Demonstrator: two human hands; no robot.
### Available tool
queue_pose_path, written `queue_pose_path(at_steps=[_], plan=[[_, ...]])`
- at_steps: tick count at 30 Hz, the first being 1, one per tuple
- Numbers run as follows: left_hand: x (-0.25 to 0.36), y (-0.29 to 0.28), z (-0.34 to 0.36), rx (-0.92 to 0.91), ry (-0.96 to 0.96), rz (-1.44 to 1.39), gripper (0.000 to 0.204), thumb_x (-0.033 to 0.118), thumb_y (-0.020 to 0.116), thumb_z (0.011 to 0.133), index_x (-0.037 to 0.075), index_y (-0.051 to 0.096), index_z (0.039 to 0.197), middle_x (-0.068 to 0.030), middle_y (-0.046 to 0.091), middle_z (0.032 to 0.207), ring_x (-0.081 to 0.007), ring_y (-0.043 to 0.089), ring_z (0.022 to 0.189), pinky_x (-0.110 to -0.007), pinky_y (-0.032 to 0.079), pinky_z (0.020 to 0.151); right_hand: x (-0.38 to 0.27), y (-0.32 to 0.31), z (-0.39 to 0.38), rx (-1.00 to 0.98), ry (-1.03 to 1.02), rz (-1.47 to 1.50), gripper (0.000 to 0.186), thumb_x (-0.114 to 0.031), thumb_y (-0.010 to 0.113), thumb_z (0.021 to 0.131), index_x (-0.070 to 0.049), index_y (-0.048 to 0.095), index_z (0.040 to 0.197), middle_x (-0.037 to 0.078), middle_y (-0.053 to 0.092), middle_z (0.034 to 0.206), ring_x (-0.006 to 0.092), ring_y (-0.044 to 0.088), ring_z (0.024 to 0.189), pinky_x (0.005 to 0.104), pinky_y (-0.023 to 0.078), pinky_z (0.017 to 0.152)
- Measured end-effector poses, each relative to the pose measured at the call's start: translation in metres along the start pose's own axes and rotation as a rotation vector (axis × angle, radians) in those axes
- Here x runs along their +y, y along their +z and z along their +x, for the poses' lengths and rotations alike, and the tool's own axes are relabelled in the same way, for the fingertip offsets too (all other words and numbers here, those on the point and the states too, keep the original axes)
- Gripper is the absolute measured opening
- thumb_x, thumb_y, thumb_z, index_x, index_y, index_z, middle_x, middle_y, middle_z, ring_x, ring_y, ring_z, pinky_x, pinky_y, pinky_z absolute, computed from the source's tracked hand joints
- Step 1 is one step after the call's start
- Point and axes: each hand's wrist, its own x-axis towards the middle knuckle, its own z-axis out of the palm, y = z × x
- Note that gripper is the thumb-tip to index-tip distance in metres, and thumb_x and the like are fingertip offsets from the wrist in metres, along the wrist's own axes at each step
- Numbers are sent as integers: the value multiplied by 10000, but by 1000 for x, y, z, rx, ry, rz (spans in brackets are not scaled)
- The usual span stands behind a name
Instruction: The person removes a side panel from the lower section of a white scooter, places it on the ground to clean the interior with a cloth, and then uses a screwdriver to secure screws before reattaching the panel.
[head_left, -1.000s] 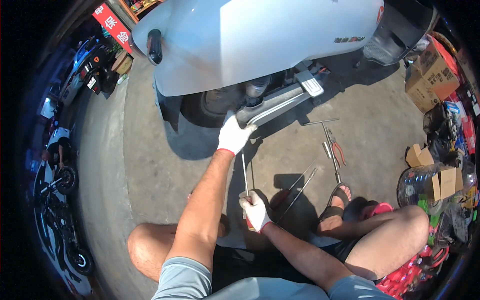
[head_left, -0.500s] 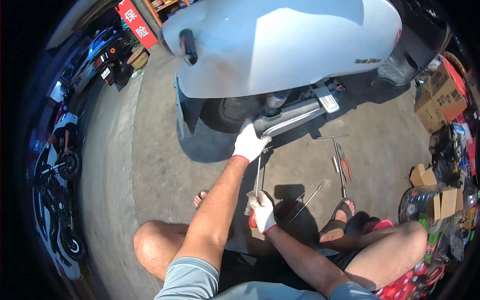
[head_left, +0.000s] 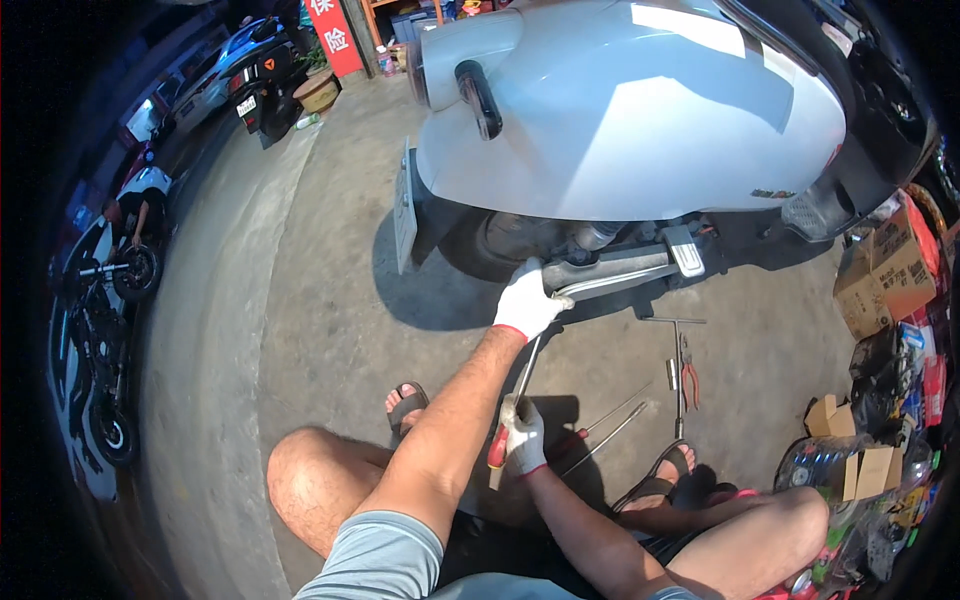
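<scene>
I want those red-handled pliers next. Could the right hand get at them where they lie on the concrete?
Probably yes. The pliers lie in the open on the floor, nothing over them, but the right hand is gripping a long tool and would have to let go first.

- A red rectangular sign (head_left: 332,35) with white characters was seen at the top, leaning behind the scooter.
- Brown cardboard boxes (head_left: 890,265) were stacked at the right edge.
- Smaller open cartons (head_left: 850,460) were set lower right.

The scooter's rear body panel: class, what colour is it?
The scooter's rear body panel is white or pale grey; head view.
</scene>
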Motion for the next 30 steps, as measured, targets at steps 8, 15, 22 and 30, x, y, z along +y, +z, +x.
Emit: queue_pose_path(at_steps=[8,15,22,30], plan=[[2,1,1,19,13,15,656,286,856,664,-30,492,1110,-273,609,1097,-410,580,1091,-440,477,926,12,-1,7,20,22,7,171,-120,593,990,-7,596,1119,-14,571,930,60,502,818,216,436,721],[-1,5,2,36,18,30,655,292,859,664,-22,497,1111,-268,611,1096,-403,582,1093,-437,478,926,15,3,3,103,17,-58,184,-141,596,990,-6,605,1115,3,594,936,85,505,847,253,446,752],[-4,9,5,53,16,38,645,300,868,649,-20,514,1084,-261,617,1085,-398,586,1086,-434,479,924,18,9,3,92,-40,-19,115,-140,574,1001,-58,623,1067,-37,537,838,66,486,774,259,439,667],[0,11,9,28,15,40,660,309,878,635,-26,522,1079,-257,623,1082,-395,589,1085,-434,476,932,28,2,14,81,-149,-308,100,-100,537,1011,-36,606,1047,-26,549,866,68,462,779,265,431,679]])
